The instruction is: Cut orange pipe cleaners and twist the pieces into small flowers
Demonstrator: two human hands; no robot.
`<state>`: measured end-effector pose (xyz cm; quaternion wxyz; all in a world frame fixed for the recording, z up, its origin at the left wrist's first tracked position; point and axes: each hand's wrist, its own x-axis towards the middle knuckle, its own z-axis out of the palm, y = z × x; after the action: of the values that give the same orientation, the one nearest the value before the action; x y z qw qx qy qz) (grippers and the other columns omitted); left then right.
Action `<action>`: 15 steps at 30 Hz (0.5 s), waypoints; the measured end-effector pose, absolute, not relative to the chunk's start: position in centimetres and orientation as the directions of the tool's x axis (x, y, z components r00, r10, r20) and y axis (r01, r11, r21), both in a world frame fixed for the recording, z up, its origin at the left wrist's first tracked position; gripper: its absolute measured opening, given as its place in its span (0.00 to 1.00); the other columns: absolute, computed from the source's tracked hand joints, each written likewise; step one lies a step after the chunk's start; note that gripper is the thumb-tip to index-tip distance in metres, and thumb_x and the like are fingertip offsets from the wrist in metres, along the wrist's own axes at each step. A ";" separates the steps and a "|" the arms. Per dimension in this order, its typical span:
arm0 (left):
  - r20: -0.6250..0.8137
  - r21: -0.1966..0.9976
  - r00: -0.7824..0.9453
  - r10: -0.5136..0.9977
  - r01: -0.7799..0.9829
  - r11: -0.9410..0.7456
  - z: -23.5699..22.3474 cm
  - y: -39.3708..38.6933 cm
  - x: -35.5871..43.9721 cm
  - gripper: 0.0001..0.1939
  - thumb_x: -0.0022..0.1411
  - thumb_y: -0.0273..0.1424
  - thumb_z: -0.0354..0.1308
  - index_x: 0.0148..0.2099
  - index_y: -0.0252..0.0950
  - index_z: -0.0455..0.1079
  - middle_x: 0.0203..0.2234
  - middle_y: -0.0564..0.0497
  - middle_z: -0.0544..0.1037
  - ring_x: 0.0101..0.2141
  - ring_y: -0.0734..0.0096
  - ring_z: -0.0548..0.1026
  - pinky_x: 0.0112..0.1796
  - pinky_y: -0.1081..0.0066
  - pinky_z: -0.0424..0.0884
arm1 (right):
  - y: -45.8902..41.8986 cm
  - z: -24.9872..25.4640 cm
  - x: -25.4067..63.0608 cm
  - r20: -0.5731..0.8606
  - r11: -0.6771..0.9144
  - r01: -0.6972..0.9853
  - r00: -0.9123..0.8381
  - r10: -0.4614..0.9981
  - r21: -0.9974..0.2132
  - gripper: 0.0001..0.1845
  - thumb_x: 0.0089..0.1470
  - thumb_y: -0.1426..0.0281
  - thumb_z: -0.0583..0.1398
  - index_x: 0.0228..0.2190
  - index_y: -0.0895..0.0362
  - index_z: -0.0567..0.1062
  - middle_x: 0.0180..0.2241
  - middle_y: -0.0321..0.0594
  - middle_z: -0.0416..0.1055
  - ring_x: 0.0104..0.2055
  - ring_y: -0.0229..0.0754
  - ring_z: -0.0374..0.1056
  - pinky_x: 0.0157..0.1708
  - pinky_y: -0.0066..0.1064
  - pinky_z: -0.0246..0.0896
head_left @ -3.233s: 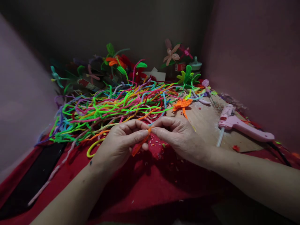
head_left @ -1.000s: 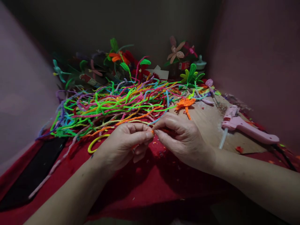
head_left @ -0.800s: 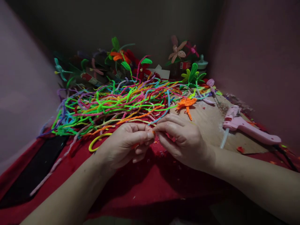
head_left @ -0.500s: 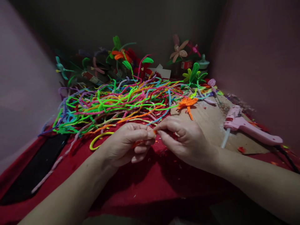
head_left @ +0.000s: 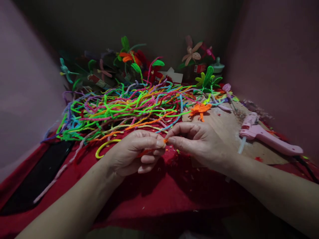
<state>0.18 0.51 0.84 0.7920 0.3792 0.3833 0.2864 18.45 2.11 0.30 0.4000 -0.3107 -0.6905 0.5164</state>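
My left hand (head_left: 141,151) is closed in a pinch on an orange pipe cleaner (head_left: 165,141), whose small tip pokes out at the thumb; more orange shows between the lower fingers. The thumb and forefinger of my right hand (head_left: 196,141) pinch the same tip from the other side. Most of the pipe cleaner is hidden by the left fingers. Just beyond the right hand lies an orange pipe-cleaner flower (head_left: 200,109) on a piece of cardboard (head_left: 219,127).
A big tangle of coloured pipe cleaners (head_left: 129,106) spreads behind my hands. To the right rests a pink glue gun (head_left: 269,134) with its glue stick showing. At left are a black flat object (head_left: 40,179) and a yellow loop (head_left: 99,151). Finished-looking flowers (head_left: 191,54) stand at the back.
The right thumb has straightened and come up to the orange tip, which shows more now. My left hand has hardly moved.
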 end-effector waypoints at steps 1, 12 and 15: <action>-0.395 0.820 0.542 0.742 -0.157 0.551 0.8 0.5 0.1 0.05 0.56 0.25 0.54 0.27 0.32 0.64 0.16 0.59 0.59 0.13 0.88 0.49 0.11 0.84 0.54 | 2.1 0.4 18.5 0.224 0.270 0.022 -0.495 0.839 -0.963 0.05 0.50 0.73 0.59 0.26 0.62 0.74 0.23 0.35 0.69 0.26 0.33 0.63 0.27 0.25 0.57; -0.436 0.830 0.513 0.740 -0.089 0.551 0.8 0.3 0.6 0.07 0.53 0.25 0.56 0.24 0.32 0.63 0.15 0.59 0.59 0.12 0.87 0.52 0.10 0.83 0.52 | 2.8 0.7 18.9 -0.021 0.009 0.044 -0.623 0.782 -0.999 0.06 0.49 0.71 0.60 0.25 0.62 0.72 0.21 0.33 0.65 0.22 0.30 0.57 0.22 0.23 0.51; -0.444 0.838 0.511 0.736 -0.055 0.543 0.6 0.2 0.6 0.08 0.53 0.26 0.57 0.23 0.33 0.62 0.15 0.59 0.59 0.12 0.86 0.52 0.11 0.83 0.52 | 2.9 0.8 18.9 -0.083 -0.067 0.050 -0.647 0.758 -0.997 0.08 0.47 0.69 0.61 0.23 0.62 0.72 0.19 0.32 0.63 0.21 0.29 0.55 0.20 0.22 0.49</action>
<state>0.63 0.20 0.65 0.7700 0.4030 0.4227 0.2568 18.94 2.91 0.77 0.2702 -0.3220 -0.6273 0.6556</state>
